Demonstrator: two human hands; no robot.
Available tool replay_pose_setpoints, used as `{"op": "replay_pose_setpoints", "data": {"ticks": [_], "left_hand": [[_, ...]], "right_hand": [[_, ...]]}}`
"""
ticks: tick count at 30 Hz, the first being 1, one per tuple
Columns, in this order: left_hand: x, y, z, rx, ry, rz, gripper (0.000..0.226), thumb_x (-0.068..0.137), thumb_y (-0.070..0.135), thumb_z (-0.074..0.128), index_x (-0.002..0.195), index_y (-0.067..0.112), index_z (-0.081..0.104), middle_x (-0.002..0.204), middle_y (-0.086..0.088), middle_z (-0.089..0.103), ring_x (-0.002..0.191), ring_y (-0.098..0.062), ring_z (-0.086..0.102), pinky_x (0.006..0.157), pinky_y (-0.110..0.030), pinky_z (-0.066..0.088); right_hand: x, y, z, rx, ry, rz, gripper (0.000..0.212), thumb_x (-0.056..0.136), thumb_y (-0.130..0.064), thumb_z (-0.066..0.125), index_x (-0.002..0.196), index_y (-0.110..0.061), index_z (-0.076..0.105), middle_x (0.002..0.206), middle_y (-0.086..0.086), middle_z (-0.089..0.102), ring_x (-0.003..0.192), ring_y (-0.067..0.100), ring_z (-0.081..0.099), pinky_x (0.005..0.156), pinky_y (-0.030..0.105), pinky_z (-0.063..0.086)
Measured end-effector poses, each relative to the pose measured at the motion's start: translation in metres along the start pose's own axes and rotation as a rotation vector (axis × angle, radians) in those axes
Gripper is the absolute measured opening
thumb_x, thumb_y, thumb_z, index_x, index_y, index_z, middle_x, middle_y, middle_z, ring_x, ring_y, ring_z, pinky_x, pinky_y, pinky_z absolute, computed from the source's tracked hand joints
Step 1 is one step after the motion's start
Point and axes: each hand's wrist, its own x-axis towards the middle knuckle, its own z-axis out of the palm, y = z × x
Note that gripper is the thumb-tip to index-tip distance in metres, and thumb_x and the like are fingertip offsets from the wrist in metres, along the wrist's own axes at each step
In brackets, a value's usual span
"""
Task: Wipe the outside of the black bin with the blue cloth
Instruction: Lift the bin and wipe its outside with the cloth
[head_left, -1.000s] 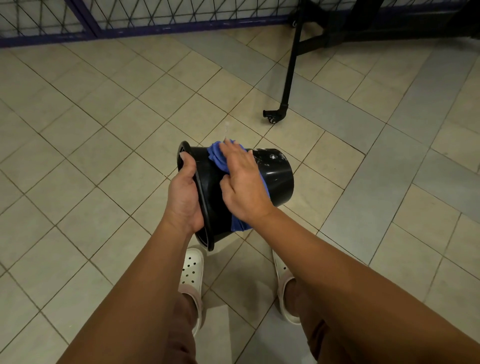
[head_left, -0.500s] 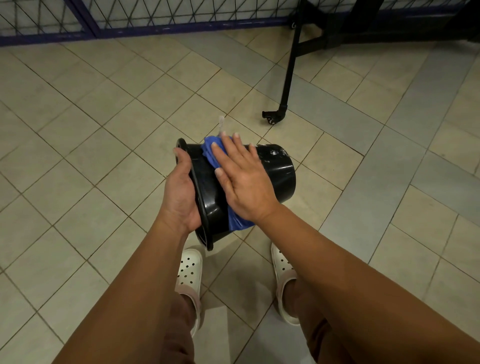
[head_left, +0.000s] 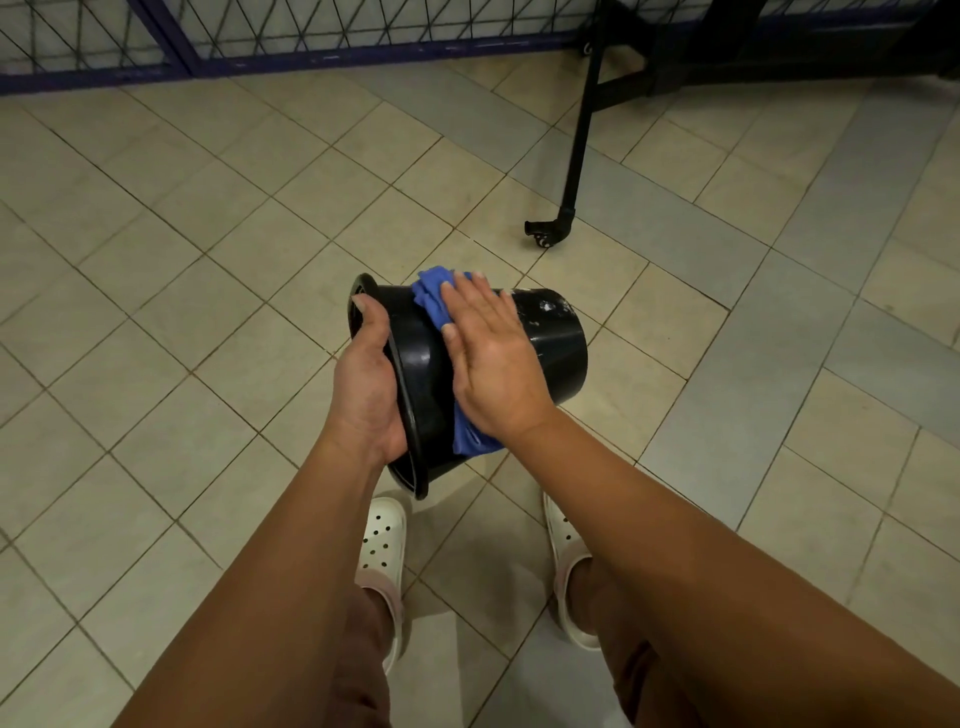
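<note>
Blue cloth (head_left: 435, 304) mostly under right hand (head_left: 493, 364)

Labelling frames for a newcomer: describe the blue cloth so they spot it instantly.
Find the black bin held sideways above the tiled floor. The blue cloth lies pressed on its outer wall under the flat right hand. It is the only blue thing on the bin, bunched beyond the fingertips and hanging below the wrist.

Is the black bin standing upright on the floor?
No, the black bin is held sideways in the air, the left hand gripping its rim.
</note>
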Motion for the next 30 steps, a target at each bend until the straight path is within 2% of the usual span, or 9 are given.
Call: {"op": "replay_pose_setpoints", "data": {"ticks": [4, 7, 10, 14, 17, 20, 22, 24, 30], "left_hand": [[0.000, 0.000, -0.001, 0.021, 0.056, 0.008, 0.078, 0.095, 0.070, 0.027, 0.139, 0.013, 0.055, 0.132, -0.014, 0.065, 0.121, -0.031, 0.063, 0.097, -0.046, 0.050], [-0.003, 0.003, 0.000, 0.007, 0.021, -0.004, 0.078, 0.096, 0.068, 0.021, 0.138, 0.011, 0.054, 0.131, -0.014, 0.066, 0.121, -0.028, 0.063, 0.101, -0.043, 0.048], [-0.004, 0.004, 0.000, 0.016, 0.002, -0.017, 0.076, 0.098, 0.066, 0.020, 0.140, 0.012, 0.053, 0.133, -0.013, 0.064, 0.123, -0.027, 0.062, 0.106, -0.043, 0.045], [-0.005, 0.002, 0.002, 0.049, 0.042, -0.005, 0.073, 0.096, 0.067, 0.026, 0.139, 0.015, 0.054, 0.130, -0.013, 0.066, 0.118, -0.030, 0.065, 0.097, -0.047, 0.051], [-0.004, 0.000, 0.000, 0.050, 0.087, 0.012, 0.075, 0.095, 0.069, 0.029, 0.137, 0.013, 0.056, 0.127, -0.015, 0.067, 0.117, -0.033, 0.065, 0.096, -0.050, 0.051], [-0.005, 0.002, 0.002, 0.043, 0.069, -0.001, 0.076, 0.096, 0.068, 0.023, 0.137, 0.012, 0.056, 0.127, -0.013, 0.068, 0.117, -0.029, 0.066, 0.096, -0.046, 0.051], [-0.006, 0.004, 0.003, 0.044, 0.031, -0.023, 0.075, 0.097, 0.067, 0.020, 0.136, 0.014, 0.056, 0.127, -0.012, 0.068, 0.118, -0.027, 0.065, 0.097, -0.044, 0.051], [-0.007, 0.005, 0.004, 0.042, 0.026, -0.026, 0.074, 0.097, 0.066, 0.020, 0.136, 0.015, 0.057, 0.127, -0.011, 0.068, 0.117, -0.027, 0.065, 0.096, -0.044, 0.052], [-0.005, 0.003, 0.002, 0.069, 0.127, 0.022, 0.073, 0.095, 0.068, 0.029, 0.133, 0.014, 0.059, 0.123, -0.014, 0.070, 0.114, -0.032, 0.067, 0.096, -0.051, 0.052]], "right_hand": [[-0.007, -0.003, 0.005, 0.017, 0.069, 0.106, 0.052, 0.098, -0.030, 0.023, 0.137, -0.003, 0.043, 0.145, 0.015, 0.040, 0.141, 0.025, 0.026, 0.119, 0.042, 0.011], [-0.011, -0.008, 0.005, 0.014, 0.107, -0.044, 0.045, 0.098, -0.025, 0.031, 0.131, 0.000, 0.050, 0.141, 0.017, 0.046, 0.138, 0.027, 0.032, 0.117, 0.045, 0.017], [-0.007, -0.007, 0.001, -0.005, 0.043, -0.163, 0.046, 0.098, -0.026, 0.031, 0.133, -0.001, 0.048, 0.142, 0.016, 0.045, 0.138, 0.027, 0.033, 0.117, 0.043, 0.019], [0.000, 0.003, -0.004, -0.002, 0.005, 0.025, 0.051, 0.100, -0.032, 0.023, 0.140, -0.006, 0.039, 0.147, 0.012, 0.038, 0.141, 0.023, 0.026, 0.118, 0.037, 0.010], [-0.005, 0.007, 0.000, -0.018, 0.022, 0.172, 0.051, 0.100, -0.032, 0.023, 0.143, -0.006, 0.033, 0.151, 0.012, 0.032, 0.143, 0.022, 0.019, 0.119, 0.036, 0.005], [-0.012, 0.000, 0.003, -0.041, 0.082, 0.079, 0.050, 0.099, -0.030, 0.024, 0.139, -0.004, 0.039, 0.148, 0.015, 0.036, 0.142, 0.025, 0.023, 0.119, 0.040, 0.010], [-0.011, -0.001, 0.001, -0.053, 0.055, -0.047, 0.049, 0.098, -0.028, 0.027, 0.138, -0.003, 0.042, 0.146, 0.015, 0.039, 0.141, 0.026, 0.027, 0.118, 0.041, 0.014], [-0.006, 0.001, -0.003, -0.057, 0.033, -0.098, 0.049, 0.098, -0.028, 0.027, 0.138, -0.004, 0.042, 0.146, 0.014, 0.040, 0.140, 0.026, 0.029, 0.118, 0.040, 0.017], [-0.006, 0.005, 0.003, 0.002, 0.070, 0.198, 0.053, 0.099, -0.033, 0.020, 0.142, -0.006, 0.035, 0.150, 0.012, 0.033, 0.143, 0.022, 0.021, 0.119, 0.035, 0.008]]}}
